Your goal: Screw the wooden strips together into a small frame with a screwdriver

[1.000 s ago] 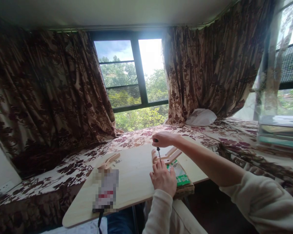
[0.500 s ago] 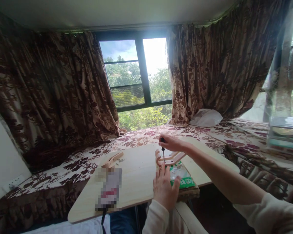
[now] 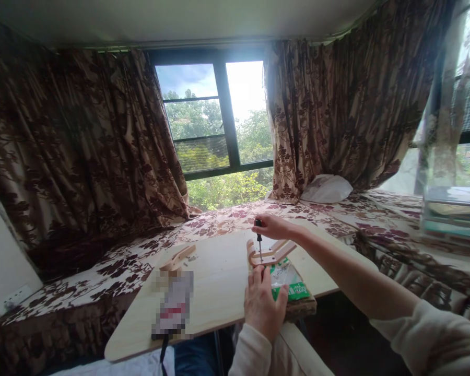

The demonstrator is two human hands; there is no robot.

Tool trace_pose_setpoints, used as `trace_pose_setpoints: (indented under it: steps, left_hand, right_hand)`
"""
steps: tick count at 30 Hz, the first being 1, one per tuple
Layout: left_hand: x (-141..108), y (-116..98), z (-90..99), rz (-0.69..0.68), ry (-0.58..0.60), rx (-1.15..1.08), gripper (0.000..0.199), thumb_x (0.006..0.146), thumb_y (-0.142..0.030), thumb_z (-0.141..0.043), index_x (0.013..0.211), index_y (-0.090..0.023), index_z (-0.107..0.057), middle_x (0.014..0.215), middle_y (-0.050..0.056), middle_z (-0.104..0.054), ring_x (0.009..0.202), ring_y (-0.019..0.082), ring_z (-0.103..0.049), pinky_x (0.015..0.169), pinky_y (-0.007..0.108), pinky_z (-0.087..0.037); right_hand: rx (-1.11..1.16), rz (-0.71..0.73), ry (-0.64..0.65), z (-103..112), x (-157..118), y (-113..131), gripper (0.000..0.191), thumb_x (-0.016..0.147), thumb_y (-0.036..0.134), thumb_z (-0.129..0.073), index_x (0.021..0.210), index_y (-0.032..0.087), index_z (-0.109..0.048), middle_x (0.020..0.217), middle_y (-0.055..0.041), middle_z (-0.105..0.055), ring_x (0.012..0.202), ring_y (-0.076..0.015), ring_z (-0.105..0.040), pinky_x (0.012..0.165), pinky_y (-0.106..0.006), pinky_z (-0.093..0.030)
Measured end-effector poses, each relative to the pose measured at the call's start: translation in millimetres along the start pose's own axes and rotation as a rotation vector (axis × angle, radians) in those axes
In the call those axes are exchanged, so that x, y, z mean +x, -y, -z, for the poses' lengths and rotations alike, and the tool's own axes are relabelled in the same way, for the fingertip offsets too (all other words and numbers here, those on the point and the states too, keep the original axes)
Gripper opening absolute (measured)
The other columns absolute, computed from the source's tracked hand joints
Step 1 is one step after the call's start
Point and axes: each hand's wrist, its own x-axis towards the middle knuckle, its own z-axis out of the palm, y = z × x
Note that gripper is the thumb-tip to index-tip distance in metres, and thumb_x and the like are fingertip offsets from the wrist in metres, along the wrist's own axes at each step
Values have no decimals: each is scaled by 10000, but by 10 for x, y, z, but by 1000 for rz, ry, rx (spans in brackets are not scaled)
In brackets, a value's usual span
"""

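Observation:
My right hand (image 3: 274, 226) is closed around the black handle of a screwdriver (image 3: 259, 237). The screwdriver stands nearly upright, its shaft reaching down to a curved pale wooden piece (image 3: 276, 257) with dark holes or screw heads in it. My left hand (image 3: 263, 300) lies with fingers stretched forward and thumb apart, its fingertips at the near edge of the wooden piece. Under the wooden piece is a green and white packet (image 3: 295, 290), resting on a thick slab (image 3: 306, 307) at the table's front edge. The screwdriver's tip is too small to make out.
On the pale wooden table (image 3: 215, 282), another wooden piece (image 3: 178, 257) lies left beside small metal bits (image 3: 191, 257). Nearer me is a blurred grey item (image 3: 174, 308) with a dark strap. Behind stand a flower-patterned ledge (image 3: 235, 215), a white bag (image 3: 327, 189) and curtains (image 3: 317, 120).
The whole view has shifted slightly, so things sit a little further left. Both hands keep nearly the same places, and the screwdriver stays on the wooden piece.

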Motion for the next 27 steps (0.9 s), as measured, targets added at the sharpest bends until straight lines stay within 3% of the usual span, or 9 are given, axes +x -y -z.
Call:
trace_pose_setpoints:
  steps: [6, 10, 14, 16, 18, 22, 27]
  left_hand:
    - [21, 42, -19, -26, -27, -87, 482, 821, -347, -505, 1266, -164, -535, 1320, 81, -508, 1235, 225, -426, 1073, 313, -313]
    - [38, 99, 48, -59, -59, -178, 366, 828, -326, -499, 1140, -168, -606, 1216, 86, -571, 1164, 217, -480, 1031, 326, -371]
    - [71, 222, 118, -52, -135, -271, 282, 856, -307, -501, 1079, -176, -614, 1133, 87, -581, 1102, 213, -504, 995, 396, -398]
    - [114, 323, 111, -18, -181, -321, 259, 859, -315, -543, 1073, -179, -596, 1119, 68, -579, 1089, 209, -515, 980, 438, -403]
    - [183, 435, 68, 54, -221, -379, 295, 864, -369, -573, 1087, -177, -569, 1132, 57, -575, 1067, 208, -540, 938, 463, -434]
    - [370, 584, -68, 206, -210, -525, 368, 872, -398, -569, 1167, -180, -532, 1178, 68, -563, 1018, 199, -574, 860, 429, -496]
    - [564, 578, -181, 238, -136, -691, 367, 877, -396, -564, 1172, -180, -530, 1170, 67, -567, 992, 189, -585, 834, 411, -511]
  right_hand:
    - [21, -34, -85, -121, -32, 51, 312, 918, 326, -552, 1185, 166, -560, 1175, -85, -585, 971, -207, -603, 811, -413, -517]
    - [70, -76, -180, -157, -38, -4, 309, 917, 326, -554, 1181, 165, -562, 1172, -84, -586, 968, -206, -603, 809, -412, -517]
    - [188, -75, -261, -203, -212, -161, 251, 926, 336, -536, 1074, 141, -592, 990, -52, -640, 818, -161, -629, 722, -350, -532]
    - [258, -62, -279, -259, -384, -263, 215, 931, 319, -503, 973, 124, -582, 784, -21, -654, 692, -141, -632, 653, -299, -530]
    - [310, -45, -281, -324, -572, -366, 199, 898, 333, -519, 896, 139, -565, 728, -18, -664, 656, -143, -636, 624, -272, -524]
    - [325, -25, -279, -418, -829, -515, 192, 835, 353, -554, 832, 162, -582, 778, -45, -690, 701, -164, -642, 649, -273, -511]
    - [192, -69, -266, -479, -898, -508, 195, 790, 283, -565, 912, 172, -668, 859, -76, -716, 784, -214, -650, 713, -315, -475]
